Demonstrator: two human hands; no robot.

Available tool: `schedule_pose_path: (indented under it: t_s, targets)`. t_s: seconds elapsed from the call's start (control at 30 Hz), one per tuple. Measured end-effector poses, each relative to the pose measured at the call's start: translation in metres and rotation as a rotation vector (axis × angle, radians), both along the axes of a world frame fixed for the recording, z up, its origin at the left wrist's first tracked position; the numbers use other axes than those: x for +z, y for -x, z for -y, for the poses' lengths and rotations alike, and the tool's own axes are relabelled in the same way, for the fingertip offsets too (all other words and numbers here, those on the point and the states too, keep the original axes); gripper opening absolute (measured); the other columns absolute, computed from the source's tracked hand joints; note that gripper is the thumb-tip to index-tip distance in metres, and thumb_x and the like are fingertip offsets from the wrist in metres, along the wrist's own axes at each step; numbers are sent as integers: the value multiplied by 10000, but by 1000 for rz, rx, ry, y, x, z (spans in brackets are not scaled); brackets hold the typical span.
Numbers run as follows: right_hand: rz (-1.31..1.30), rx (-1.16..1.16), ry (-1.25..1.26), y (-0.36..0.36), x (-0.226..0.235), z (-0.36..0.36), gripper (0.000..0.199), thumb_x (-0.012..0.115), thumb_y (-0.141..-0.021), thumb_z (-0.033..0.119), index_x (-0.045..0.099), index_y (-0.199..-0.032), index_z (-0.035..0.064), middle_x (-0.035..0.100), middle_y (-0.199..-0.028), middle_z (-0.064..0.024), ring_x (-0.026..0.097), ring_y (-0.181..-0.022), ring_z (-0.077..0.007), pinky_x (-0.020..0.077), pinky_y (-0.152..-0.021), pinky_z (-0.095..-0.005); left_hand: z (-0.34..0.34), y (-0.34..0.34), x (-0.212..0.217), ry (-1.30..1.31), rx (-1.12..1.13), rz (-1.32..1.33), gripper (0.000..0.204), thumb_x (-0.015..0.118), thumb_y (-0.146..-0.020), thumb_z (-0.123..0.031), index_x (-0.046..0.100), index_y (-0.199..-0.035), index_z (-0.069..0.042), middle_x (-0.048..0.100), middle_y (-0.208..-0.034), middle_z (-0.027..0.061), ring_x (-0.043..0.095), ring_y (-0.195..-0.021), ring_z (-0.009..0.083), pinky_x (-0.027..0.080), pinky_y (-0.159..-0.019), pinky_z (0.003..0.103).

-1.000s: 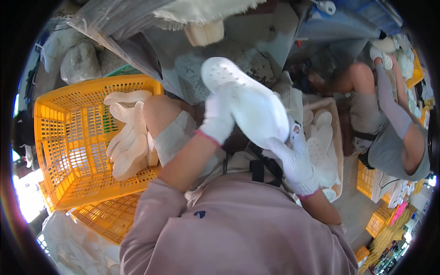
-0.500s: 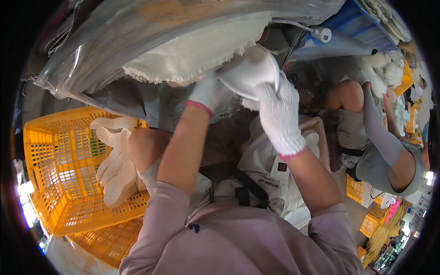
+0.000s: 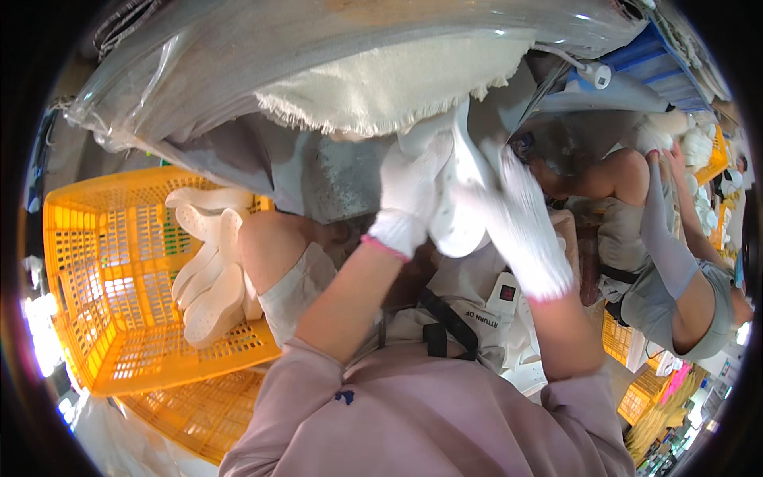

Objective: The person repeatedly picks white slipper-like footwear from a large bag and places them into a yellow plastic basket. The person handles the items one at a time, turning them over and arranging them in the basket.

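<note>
My left hand (image 3: 407, 191), in a white knitted glove, grips a white shoe sole (image 3: 462, 222) by its left side. The sole hangs upright, toe and heel one above the other, with small holes in its face. My right hand (image 3: 524, 222), gloved too, is against the sole's right side, its fingers pointing up and smeared by motion. Whether those fingers grip the sole cannot be made out. Just above, the sole's upper end meets a frayed cream cloth pad (image 3: 389, 83).
On the left, a yellow plastic crate (image 3: 103, 374) holds several white soles (image 3: 214, 310). A clear plastic cover (image 3: 238, 48) drapes over the equipment ahead. A white cable end (image 3: 596, 75) hangs at the upper right. Another person (image 3: 675, 294) sits on the right, near more yellow crates.
The sole has turned from lying tilted to standing upright and come lower. My left hand has moved right and taken hold of it; my right hand has shifted along its right side.
</note>
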State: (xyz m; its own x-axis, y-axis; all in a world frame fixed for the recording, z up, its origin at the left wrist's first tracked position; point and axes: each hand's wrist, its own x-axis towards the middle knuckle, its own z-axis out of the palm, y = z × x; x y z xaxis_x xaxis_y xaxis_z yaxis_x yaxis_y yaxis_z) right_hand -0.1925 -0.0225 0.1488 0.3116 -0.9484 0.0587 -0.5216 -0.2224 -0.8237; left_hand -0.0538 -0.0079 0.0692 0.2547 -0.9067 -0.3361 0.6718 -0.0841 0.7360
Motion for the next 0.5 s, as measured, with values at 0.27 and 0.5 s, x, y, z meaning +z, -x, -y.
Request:
schedule_pose_path:
  t_s: [0.27, 0.5]
  targets:
    - [-178, -204, 507, 0, -19, 16, 388, 701, -925, 248, 638, -1171, -45, 671, -1052, -249, 682, -988, -458, 584, -818, -501, 75, 14, -18, -65, -73, 107, 465, 707, -1014, -367, 661, -1313, -15, 709, -1158, 101, 682, -1061, 234, 575, -917, 417]
    - [181, -192, 142, -8, -49, 83, 430, 684, -865, 356, 735, -928, -67, 721, -854, -303, 718, -886, -484, 568, -815, -509, 11, -109, -14, -361, -475, 1452, 614, 591, -1059, -516, 643, -1447, -43, 737, -1300, 118, 692, -1185, 212, 538, -1008, 397]
